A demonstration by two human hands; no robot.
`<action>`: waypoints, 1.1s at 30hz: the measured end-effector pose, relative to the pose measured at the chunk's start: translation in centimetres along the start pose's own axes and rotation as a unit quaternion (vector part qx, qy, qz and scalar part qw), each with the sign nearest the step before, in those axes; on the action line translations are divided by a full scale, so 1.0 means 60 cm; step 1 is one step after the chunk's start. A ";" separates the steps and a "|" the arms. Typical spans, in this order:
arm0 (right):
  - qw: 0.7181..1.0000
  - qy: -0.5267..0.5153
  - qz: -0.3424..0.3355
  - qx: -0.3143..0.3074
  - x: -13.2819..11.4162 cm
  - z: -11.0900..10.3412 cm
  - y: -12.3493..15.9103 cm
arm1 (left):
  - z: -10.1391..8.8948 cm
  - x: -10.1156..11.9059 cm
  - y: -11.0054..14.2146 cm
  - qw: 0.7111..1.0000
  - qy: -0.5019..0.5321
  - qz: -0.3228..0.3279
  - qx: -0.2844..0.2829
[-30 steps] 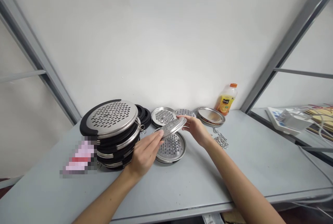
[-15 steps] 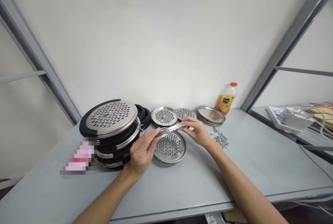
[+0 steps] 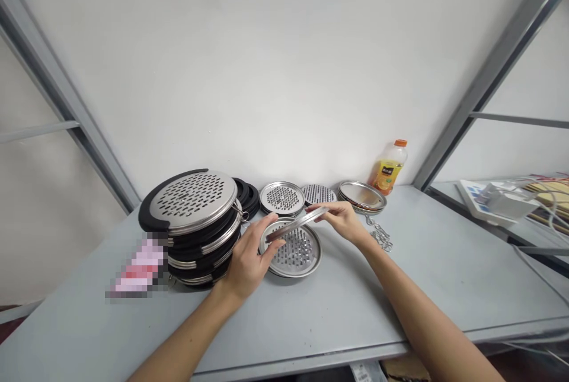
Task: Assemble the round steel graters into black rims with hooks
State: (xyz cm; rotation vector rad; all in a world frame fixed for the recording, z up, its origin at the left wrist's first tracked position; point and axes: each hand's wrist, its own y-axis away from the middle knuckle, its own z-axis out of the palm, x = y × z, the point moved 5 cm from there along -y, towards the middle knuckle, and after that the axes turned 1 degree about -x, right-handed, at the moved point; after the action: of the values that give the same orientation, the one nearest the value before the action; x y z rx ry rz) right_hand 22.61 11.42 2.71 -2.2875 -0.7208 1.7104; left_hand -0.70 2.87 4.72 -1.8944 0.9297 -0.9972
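My right hand [image 3: 340, 221] grips the far right edge of a round metal grater disc [image 3: 299, 223], tilted and seen nearly edge-on. My left hand [image 3: 251, 257] is at the disc's lower left end, thumb and fingers spread apart around the rim; whether they touch it is hard to see. Directly below lies another grater disc [image 3: 293, 257] with raised teeth, on top of at least one more plate. Behind it are a rimmed stack topped by a grater disc [image 3: 282, 198] and a slotted grater disc [image 3: 319, 193].
At left stands a tall stack of black-edged graters [image 3: 191, 201], with black rings [image 3: 251, 198] behind it. Plain metal plates [image 3: 362, 195], wire clips [image 3: 381, 238] and a juice bottle [image 3: 389, 169] are to the right. A white power adapter [image 3: 504, 199] lies beyond the shelf post.
The held disc has tilted, its right end rising and its left end dropping. My left fingers have spread from a pinch, and my right hand has shifted slightly right.
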 end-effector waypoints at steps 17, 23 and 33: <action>0.988 -0.058 0.072 0.124 0.024 -0.036 -0.002 | 0.027 -0.022 0.011 0.970 -0.020 -0.195 -0.142; 0.974 -0.056 0.054 0.212 0.017 -0.057 0.003 | 0.042 -0.025 0.028 0.930 -0.075 -0.202 -0.298; 0.951 0.179 -0.073 0.241 -0.005 -0.043 0.036 | 0.050 -0.041 0.040 0.922 -0.065 -0.218 -0.313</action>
State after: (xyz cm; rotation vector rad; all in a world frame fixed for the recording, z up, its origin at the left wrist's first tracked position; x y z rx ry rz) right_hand 25.53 9.76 2.81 -2.0493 -0.3382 1.1911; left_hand 0.27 4.86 0.74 -2.7625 0.8203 -0.8582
